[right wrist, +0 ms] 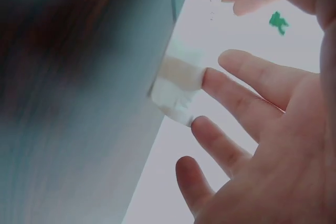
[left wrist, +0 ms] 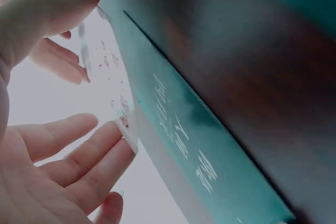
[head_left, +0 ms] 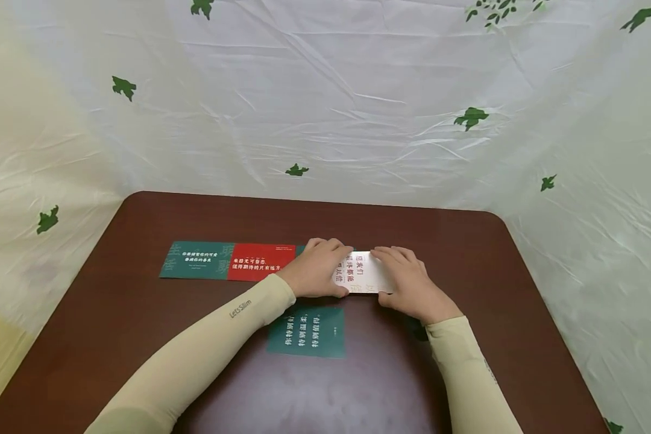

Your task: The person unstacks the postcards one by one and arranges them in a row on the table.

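A white card (head_left: 369, 274) with red lettering is held between both hands above the table. My left hand (head_left: 317, 268) grips its left end, thumb at the near edge and fingers at the far one. At the other end my right hand (head_left: 412, 286) holds it the same way. In the left wrist view, fingertips touch the edge of the white card (left wrist: 107, 66); the right wrist view shows fingertips along the glossy card (right wrist: 178, 80). A green card (head_left: 198, 260) and a red card (head_left: 261, 262) lie in a row left of the hands. The left hand partly covers another green card.
Nearer me on the brown table (head_left: 222, 380) lies a green card (head_left: 314, 334) with white writing, partly hidden by the left sleeve. A dark green item (head_left: 419, 330) shows beside the right wrist, its kind unclear. White sheeting (head_left: 325, 102) with green leaf shapes surrounds the table.
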Motion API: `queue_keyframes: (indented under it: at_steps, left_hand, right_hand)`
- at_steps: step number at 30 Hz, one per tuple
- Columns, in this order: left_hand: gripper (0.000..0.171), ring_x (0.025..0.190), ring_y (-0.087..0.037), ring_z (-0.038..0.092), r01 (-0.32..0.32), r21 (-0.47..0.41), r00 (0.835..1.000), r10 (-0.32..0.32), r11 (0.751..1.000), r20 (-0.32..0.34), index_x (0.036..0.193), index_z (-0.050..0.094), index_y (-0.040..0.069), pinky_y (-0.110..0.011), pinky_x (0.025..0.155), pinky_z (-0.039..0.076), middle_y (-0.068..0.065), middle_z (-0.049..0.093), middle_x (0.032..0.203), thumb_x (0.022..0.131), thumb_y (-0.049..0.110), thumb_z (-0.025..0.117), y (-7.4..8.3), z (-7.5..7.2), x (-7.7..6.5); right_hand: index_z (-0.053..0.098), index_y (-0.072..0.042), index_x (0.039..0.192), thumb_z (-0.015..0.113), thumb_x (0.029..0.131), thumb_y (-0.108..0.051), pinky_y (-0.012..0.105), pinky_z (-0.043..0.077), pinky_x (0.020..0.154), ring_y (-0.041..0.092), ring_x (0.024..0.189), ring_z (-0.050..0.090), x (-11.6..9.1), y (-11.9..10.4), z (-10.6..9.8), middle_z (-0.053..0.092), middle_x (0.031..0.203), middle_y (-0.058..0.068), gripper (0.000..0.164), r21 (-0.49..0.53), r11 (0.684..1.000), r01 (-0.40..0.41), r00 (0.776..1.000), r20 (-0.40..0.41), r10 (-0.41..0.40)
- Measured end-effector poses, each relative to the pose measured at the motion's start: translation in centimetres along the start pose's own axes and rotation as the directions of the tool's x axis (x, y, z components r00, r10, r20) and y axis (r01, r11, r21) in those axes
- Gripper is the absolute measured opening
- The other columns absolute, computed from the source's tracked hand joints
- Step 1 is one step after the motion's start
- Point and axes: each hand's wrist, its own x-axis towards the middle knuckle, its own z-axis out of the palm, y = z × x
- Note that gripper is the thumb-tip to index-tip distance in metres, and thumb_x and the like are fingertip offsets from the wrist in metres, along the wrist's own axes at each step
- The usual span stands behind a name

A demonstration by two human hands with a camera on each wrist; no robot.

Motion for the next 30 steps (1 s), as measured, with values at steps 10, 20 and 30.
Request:
queue_keyframes:
  at_steps: [10,20,30]
  left_hand:
    - [0.096,0.142,-0.019,0.053,0.022,-0.001,0.999,-0.022,1.0,0.05,0.164,0.043,0.009,-0.045,0.128,0.029,-0.006,0.057,0.156,0.089,0.052,0.084,1.0,0.8,4.0]
    - [0.097,0.147,-0.022,0.051,0.031,0.005,0.997,-0.032,0.999,0.073,0.167,0.038,0.008,-0.046,0.128,0.032,-0.007,0.054,0.161,0.092,0.05,0.082,2.3,1.1,5.7]
    - [0.097,0.149,-0.021,0.05,0.033,-0.01,0.997,-0.032,0.999,0.076,0.166,0.04,0.009,-0.046,0.128,0.032,-0.007,0.054,0.162,0.091,0.052,0.084,2.6,1.6,6.2]
  right_hand:
    - [0.045,-0.01,0.163,0.073,0.08,-0.003,0.071,0.03,0.12,0.042,0.157,0.029,0.3,3.9,-0.2,0.045,0.169,0.011,0.088,0.067,0.994,-0.087,0.996,0.037,0.084]
    - [0.041,-0.012,0.165,0.074,0.083,-0.004,0.073,0.027,0.116,0.046,0.157,0.026,0.0,5.6,-0.8,0.041,0.171,0.012,0.089,0.087,0.987,-0.138,0.989,0.063,0.133]
    - [0.041,-0.014,0.165,0.073,0.081,-0.007,0.072,0.027,0.115,0.046,0.153,0.031,-0.3,6.0,-0.7,0.042,0.171,0.01,0.091,0.093,0.979,-0.184,0.982,0.058,0.179]
